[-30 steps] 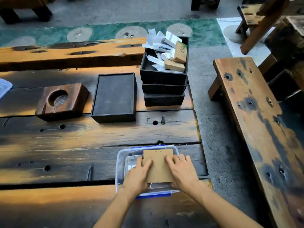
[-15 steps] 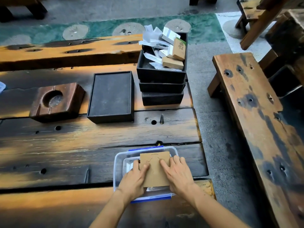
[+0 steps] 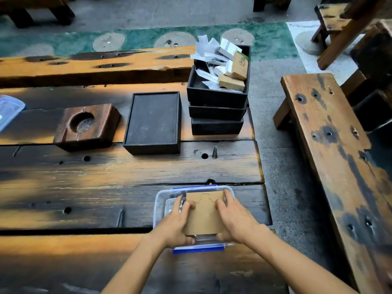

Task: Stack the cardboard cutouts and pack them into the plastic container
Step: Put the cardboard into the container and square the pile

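A stack of brown cardboard cutouts (image 3: 204, 215) lies inside the clear plastic container (image 3: 161, 198) with blue clips, near the front of the wooden table. My left hand (image 3: 176, 223) grips the stack's left edge, thumb on top. On the other side, my right hand (image 3: 235, 219) grips its right edge, fingers reaching to the far corner. The stack's top sheet shows a cut outline near its far end. The bottom of the stack is hidden by the hands.
A black tray (image 3: 153, 122) and a wooden block with a round hollow (image 3: 87, 126) sit mid-table. Stacked black boxes (image 3: 217, 111) at the right hold papers and small cartons. A clear lid (image 3: 8, 111) lies at the far left. A wooden bench (image 3: 335, 158) stands right of the table.
Both hands have shifted from pressing flat on top of the stack to gripping its side edges. The stack stays in the container.
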